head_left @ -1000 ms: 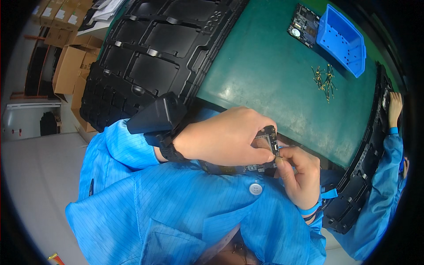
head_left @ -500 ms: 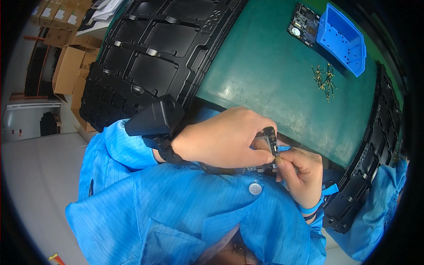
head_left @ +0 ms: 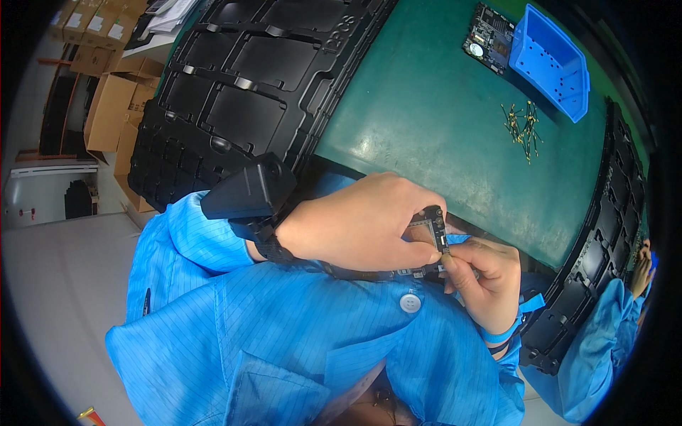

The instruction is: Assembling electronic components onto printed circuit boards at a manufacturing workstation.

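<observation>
My left hand (head_left: 362,224) is closed round a dark circuit board (head_left: 438,221), held close to my blue jacket. Its back and thumb cover much of the board, and only the right end and part of the lower edge show. At that right end, the thumb and forefinger of my right hand (head_left: 485,275) pinch together against the board's edge. Whatever lies between those fingertips is too small and covered to make out. Farther off on the green mat (head_left: 426,113) lies a loose pile of short black cables with gold ends (head_left: 524,131).
A blue plastic bin (head_left: 550,64) stands at the far right beside a second circuit board (head_left: 489,39). Black moulded trays (head_left: 249,113) flank the mat, with another tray (head_left: 582,263) on the right. A co-worker's blue sleeve (head_left: 597,348) and hand appear at the right rim.
My hands and the board hold almost the same place. At the right rim, the co-worker's hand has come into view beyond the sleeve.
</observation>
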### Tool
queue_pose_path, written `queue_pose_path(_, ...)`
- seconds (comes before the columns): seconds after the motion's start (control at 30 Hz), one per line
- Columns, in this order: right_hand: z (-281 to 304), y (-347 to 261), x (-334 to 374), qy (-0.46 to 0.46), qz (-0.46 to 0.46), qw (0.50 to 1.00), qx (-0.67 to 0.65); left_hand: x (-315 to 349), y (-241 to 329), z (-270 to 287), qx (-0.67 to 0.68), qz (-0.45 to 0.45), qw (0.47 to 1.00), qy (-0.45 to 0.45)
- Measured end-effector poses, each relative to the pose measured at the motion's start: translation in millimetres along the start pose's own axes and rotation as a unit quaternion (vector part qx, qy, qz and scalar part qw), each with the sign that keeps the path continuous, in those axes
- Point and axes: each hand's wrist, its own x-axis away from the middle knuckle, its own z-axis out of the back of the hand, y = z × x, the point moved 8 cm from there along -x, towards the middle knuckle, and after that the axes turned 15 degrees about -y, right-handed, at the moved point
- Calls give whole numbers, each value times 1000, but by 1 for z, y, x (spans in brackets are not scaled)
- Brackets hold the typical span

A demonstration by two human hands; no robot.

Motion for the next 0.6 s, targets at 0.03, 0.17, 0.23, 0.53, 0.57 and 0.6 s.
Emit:
queue_pose_path(0.03, 0, 0, 0, 1, 1, 1000, -3, 0, 0, 0, 0, 1, 1000, 0)
queue_pose_path(0.17, 0, 0, 0, -1, 0, 1000, -5, 0, 0, 0, 5, 2, 1000, 0)
queue_pose_path(0.23, 0, -1, 0, -2, 5, 1000, -3, 0, -1, -1, 8, 1, 1000, 2)
queue_pose_path(0.53, 1, -4, -1, -1, 9, 1000, -1, 0, 0, 0, 6, 11, 1000, -20)
queue_pose_path(0.57, 1, -4, -1, 0, 8, 1000, 0, 0, 0, 0, 10, 5, 1000, -20)
queue_pose_path(0.6, 1, -4, -1, 0, 8, 1000, 0, 0, -1, 0, 10, 5, 1000, -20)
